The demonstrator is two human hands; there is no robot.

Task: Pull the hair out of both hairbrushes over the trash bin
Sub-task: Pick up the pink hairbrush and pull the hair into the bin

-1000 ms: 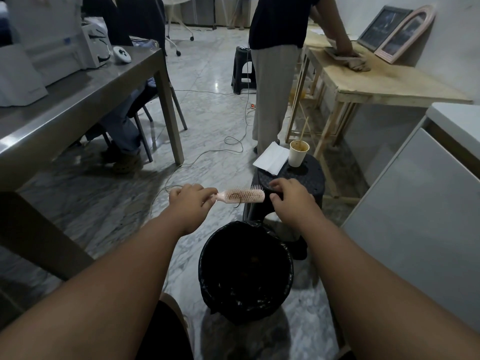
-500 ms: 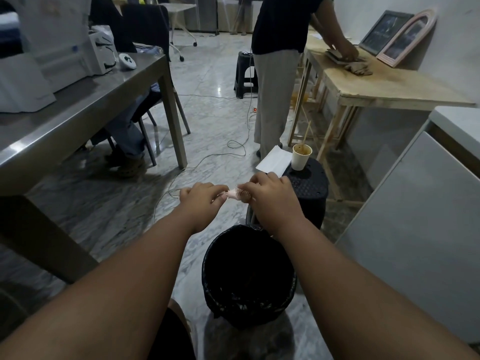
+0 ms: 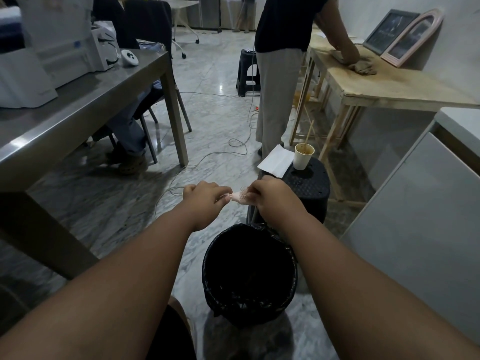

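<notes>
A pink round hairbrush is held level between my two hands, a little beyond the far rim of the trash bin. My left hand is closed around its handle. My right hand covers most of the bristle head, fingers pinched on it; only a short stretch of bristles shows between the hands. The black trash bin, lined with a black bag, stands on the floor just below and nearer to me. A second hairbrush is not visible.
A black plastic stool behind my right hand carries a paper cup with a stick and a white paper. A person stands at a wooden table. A steel table is left, a white cabinet right, cables on the floor.
My right hand has slid left along the brush, from its far tip to over the bristle head, close to my left hand. Both hands sit slightly higher in view.
</notes>
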